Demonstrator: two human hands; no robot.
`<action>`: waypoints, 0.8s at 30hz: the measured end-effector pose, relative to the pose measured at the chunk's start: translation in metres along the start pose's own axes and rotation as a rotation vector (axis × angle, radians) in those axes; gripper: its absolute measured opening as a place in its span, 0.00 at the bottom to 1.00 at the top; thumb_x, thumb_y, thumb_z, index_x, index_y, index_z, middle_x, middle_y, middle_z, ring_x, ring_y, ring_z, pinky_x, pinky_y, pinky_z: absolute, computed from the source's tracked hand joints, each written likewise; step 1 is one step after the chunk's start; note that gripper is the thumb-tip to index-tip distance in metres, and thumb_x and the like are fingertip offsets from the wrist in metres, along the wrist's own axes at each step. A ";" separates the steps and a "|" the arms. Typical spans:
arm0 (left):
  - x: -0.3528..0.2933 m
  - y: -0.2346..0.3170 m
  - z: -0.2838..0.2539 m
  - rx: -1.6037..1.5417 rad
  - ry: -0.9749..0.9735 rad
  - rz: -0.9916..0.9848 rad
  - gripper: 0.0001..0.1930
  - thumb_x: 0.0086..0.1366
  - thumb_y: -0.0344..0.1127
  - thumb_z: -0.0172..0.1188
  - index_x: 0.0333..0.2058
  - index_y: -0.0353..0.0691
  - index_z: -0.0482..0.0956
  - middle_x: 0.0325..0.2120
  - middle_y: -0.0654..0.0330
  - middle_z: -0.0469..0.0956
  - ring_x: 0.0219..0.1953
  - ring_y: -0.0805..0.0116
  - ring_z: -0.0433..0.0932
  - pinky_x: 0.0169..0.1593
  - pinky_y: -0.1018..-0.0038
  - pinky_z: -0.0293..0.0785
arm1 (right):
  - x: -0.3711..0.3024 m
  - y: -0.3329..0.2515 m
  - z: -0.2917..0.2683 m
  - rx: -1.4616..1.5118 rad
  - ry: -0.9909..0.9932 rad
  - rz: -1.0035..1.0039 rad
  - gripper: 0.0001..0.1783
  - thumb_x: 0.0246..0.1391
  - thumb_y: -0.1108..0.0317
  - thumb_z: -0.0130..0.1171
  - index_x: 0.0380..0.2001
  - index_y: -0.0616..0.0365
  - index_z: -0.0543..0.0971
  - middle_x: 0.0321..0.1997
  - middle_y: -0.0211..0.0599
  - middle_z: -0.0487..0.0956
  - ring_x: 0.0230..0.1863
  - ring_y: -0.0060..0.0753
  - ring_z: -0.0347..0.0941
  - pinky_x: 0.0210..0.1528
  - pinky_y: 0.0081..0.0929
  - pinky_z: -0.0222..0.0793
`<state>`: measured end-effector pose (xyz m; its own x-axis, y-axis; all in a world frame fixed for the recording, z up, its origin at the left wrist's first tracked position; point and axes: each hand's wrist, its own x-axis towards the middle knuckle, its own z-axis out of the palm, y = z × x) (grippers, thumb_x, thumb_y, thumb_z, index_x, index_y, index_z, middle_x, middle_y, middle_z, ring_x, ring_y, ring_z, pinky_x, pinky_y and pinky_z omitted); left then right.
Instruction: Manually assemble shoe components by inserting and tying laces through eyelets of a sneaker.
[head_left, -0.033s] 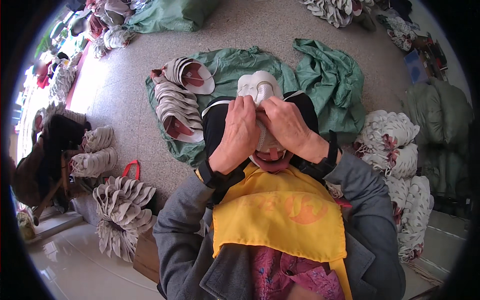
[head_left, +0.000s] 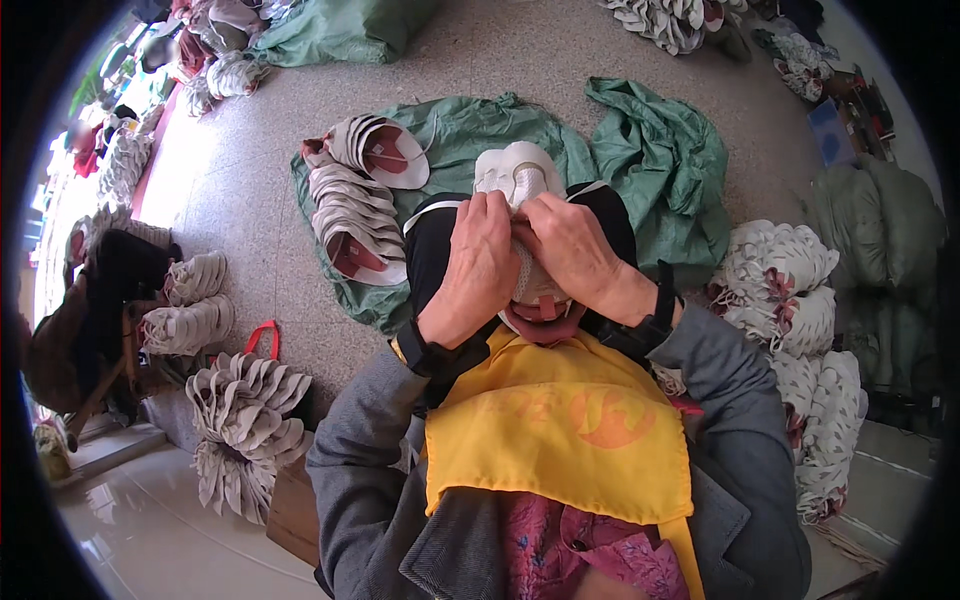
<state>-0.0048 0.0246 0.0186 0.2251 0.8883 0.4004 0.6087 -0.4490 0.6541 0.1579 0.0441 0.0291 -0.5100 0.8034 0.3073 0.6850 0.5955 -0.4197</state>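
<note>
No change from the earlier frame: both hands, the shoe and the piles around them sit where they did.

Position: white shoe (head_left: 518,170) held over the lap, toe pointing away from the person, just above the yellow apron (head_left: 560,430). A dark cloth or cover (head_left: 428,250) lies around and under it. The reddish opening of the shoe faces the apron.

Left hand (head_left: 478,265): fingers curled down and closed on the upper of the shoe from the left side, knuckles up. Right hand (head_left: 570,250): fingers bent and pressed together on the same part from the right, touching the left hand's fingertips. Both are clamped on the shoe, with no gap visible between fingers and material. What the fingertips are pinching is hidden beneath them.

Judgement on handling: the work is fine and two-handed. It should go best with the heel braced against the lap, the grip kept close to the spot being worked, and the pull even from both sides so the soft upper does not twist.

Surroundings: a row of stacked shoe uppers (head_left: 355,210) on a green sack (head_left: 470,125) spread on the speckled floor (head_left: 560,50) ahead. More white uppers are heaped at right (head_left: 780,270) and at lower left (head_left: 245,410).
</note>
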 end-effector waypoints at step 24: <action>0.003 0.001 0.008 -0.014 0.170 -0.011 0.08 0.58 0.20 0.54 0.36 0.34 0.67 0.28 0.46 0.71 0.32 0.41 0.74 0.34 0.52 0.68 | -0.041 -0.062 -0.097 0.392 -0.079 0.116 0.06 0.51 0.78 0.65 0.28 0.65 0.76 0.24 0.41 0.77 0.24 0.38 0.76 0.27 0.33 0.70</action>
<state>0.0030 0.0276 0.0153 0.0859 0.8647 0.4949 0.5998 -0.4415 0.6673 0.1868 -0.0253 0.1260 -0.4900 0.8533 0.1784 0.4986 0.4422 -0.7456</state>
